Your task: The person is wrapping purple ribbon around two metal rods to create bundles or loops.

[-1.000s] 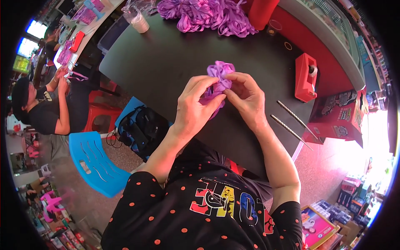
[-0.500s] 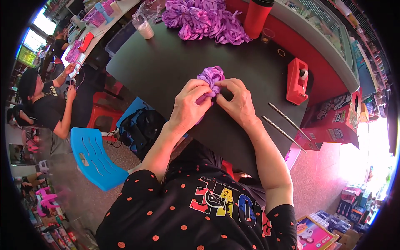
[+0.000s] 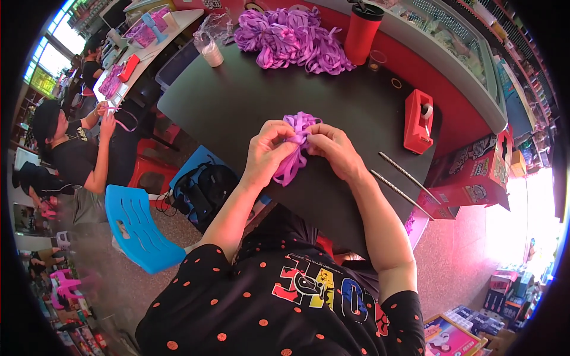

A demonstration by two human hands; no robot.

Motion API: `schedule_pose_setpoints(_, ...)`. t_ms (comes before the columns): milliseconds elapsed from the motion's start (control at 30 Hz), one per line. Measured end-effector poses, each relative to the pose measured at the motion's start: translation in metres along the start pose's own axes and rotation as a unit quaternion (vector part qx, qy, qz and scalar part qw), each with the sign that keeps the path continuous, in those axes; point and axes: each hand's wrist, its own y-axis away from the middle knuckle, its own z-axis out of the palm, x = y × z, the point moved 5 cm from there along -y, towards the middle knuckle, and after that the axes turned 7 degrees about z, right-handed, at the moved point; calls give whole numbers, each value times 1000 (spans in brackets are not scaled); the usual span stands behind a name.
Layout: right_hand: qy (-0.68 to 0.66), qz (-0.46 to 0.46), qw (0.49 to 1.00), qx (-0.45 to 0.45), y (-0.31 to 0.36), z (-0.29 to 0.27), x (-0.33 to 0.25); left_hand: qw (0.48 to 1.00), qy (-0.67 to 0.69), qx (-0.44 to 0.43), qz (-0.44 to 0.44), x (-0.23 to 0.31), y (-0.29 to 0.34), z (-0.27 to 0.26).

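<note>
A looped bundle of purple ribbon (image 3: 291, 167) is held over the dark table (image 3: 237, 89), its loops fanning out above and below my fingers. My left hand (image 3: 268, 151) pinches the bundle's middle from the left side. From the right, my right hand (image 3: 333, 148) grips the same narrow middle between thumb and fingers. Both sets of fingertips nearly meet there, and they hide what lies between them. To the right of my right hand, two twisted metal rods (image 3: 404, 190) lie side by side, reaching past the table's edge.
Along the far edge are a heap of purple ribbon bundles (image 3: 291, 38), a red tumbler (image 3: 363, 35) and a spool of pale cord (image 3: 212, 54). A red tape dispenser (image 3: 419, 121) stands at right. At left are a blue chair (image 3: 139, 228), a black bag (image 3: 205, 190) and a seated person (image 3: 65, 142).
The bundle has turned in my fingers, and more loops now hang below my left hand. Both hands keep their pinch. At left, the other person's hands have shifted with a purple strip.
</note>
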Motion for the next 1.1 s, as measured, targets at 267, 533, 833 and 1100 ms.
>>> schedule_pose_setpoints(267,155,-20,988,-4,0,-6,-4,928,-333,-151,79,23,-1,10)
schedule_pose_setpoints(533,-166,-65,979,103,-1,-8,-1,963,239,3,-126,-14,9,6)
schedule_pose_setpoints(833,-137,-16,982,-132,3,21,-7,897,425,6,-117,-13,-6,2)
schedule_pose_setpoints(1100,-171,-4,985,-35,-7,5,5,984,161,36,-71,-13,7,-1)
